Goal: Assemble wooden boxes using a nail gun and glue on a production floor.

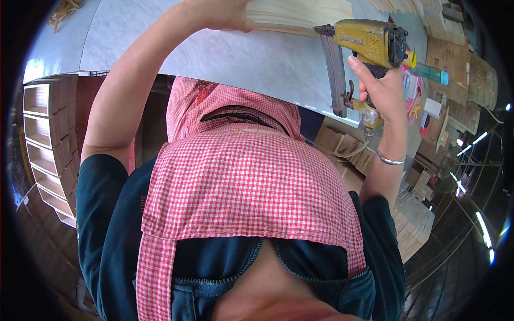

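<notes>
In my right hand (383, 91) is a yellow and black air stapler (369, 44), its handle wrapped by my fingers and my thumb lying along the side. The stapler's nose reaches left to the end of a pale wooden board (305, 13) at the top of the view. My left hand (225, 13) grips that board farther left, with the thumb at its near edge; some of the fingers are cut off by the upper rim. A thin wooden strip seems to run along the board's near side. Both lie on a grey marbled tabletop (230, 61).
Stacked wooden boxes (48, 128) stand at the left. Wooden slats (396, 5) lie at the far right, near cardboard (447, 64) and a clear bottle with a blue cap (431, 74). An air hose (348, 154) hangs below the stapler. More wood pieces (412, 219) are stacked at the lower right.
</notes>
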Demonstrator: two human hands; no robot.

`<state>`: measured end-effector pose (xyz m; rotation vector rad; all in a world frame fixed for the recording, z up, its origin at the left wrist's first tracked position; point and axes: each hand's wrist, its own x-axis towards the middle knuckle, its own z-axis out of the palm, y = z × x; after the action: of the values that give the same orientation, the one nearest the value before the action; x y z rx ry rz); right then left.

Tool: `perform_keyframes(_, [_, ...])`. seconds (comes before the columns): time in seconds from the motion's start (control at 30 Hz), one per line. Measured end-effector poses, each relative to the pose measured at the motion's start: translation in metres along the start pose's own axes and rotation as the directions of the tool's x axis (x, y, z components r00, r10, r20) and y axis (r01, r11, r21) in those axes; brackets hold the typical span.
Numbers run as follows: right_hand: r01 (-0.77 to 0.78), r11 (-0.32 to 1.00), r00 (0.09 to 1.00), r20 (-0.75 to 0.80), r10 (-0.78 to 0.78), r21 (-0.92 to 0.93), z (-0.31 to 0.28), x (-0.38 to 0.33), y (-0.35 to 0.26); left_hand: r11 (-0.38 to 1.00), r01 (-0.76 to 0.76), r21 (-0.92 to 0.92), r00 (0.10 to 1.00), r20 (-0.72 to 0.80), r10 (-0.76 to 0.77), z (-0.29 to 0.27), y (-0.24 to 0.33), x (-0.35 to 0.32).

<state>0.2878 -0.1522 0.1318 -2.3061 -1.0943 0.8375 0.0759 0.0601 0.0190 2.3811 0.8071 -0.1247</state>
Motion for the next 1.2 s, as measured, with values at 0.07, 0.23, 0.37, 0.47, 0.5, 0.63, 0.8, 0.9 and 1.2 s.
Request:
perform_keyframes(0.07, [-0.014, 1.0, 1.0, 0.0, 0.014, -0.001, 0.0, 0.0, -0.001, 1.0, -0.003, 0.004, 1.0, -0.019, 0.003, 0.001, 0.001, -0.001])
perform_keyframes(0.23, [-0.049, 0.997, 0.999, 0.005, 0.05, -0.053, 0.0, 0.003, -0.007, 0.997, 0.068, 0.029, 0.998, 0.004, -0.068, 0.0, -0.001, -0.005])
perform_keyframes(0.37, [-0.038, 0.99, 0.999, -0.034, 0.034, -0.134, 0.002, -0.003, -0.018, 0.964, 0.077, -0.255, 0.994, 0.098, -0.053, 0.005, -0.023, -0.006])
perform_keyframes(0.47, [0.031, 0.993, 0.999, 0.028, -0.028, -0.111, 0.007, -0.008, -0.032, 0.884, 0.11, -0.455, 0.986, 0.16, -0.041, 0.01, -0.042, -0.009])
perform_keyframes(0.5, [0.058, 0.993, 0.997, 0.049, -0.053, -0.102, 0.007, -0.009, -0.037, 0.847, 0.119, -0.519, 0.984, 0.177, -0.03, 0.012, -0.045, -0.009])
perform_keyframes(0.63, [0.145, 0.985, 0.982, 0.132, -0.132, -0.091, 0.012, -0.009, -0.05, 0.843, 0.052, -0.536, 0.996, 0.084, -0.008, 0.013, -0.042, -0.007])
perform_keyframes(0.8, [0.233, 0.971, 0.954, 0.206, -0.217, -0.059, 0.009, -0.01, -0.056, 0.84, -0.049, -0.54, 0.998, -0.052, 0.025, 0.009, -0.017, -0.004])
perform_keyframes(0.9, [0.265, 0.964, 0.942, 0.224, -0.251, -0.035, 0.006, -0.009, -0.055, 0.796, -0.077, -0.601, 0.996, -0.084, 0.033, 0.01, -0.008, -0.002])
perform_keyframes(1.2, [0.207, 0.976, 0.954, 0.233, -0.186, -0.071, 0.019, 0.001, -0.062, 0.701, 0.165, -0.694, 0.974, 0.228, -0.003, 0.016, -0.024, 0.004])
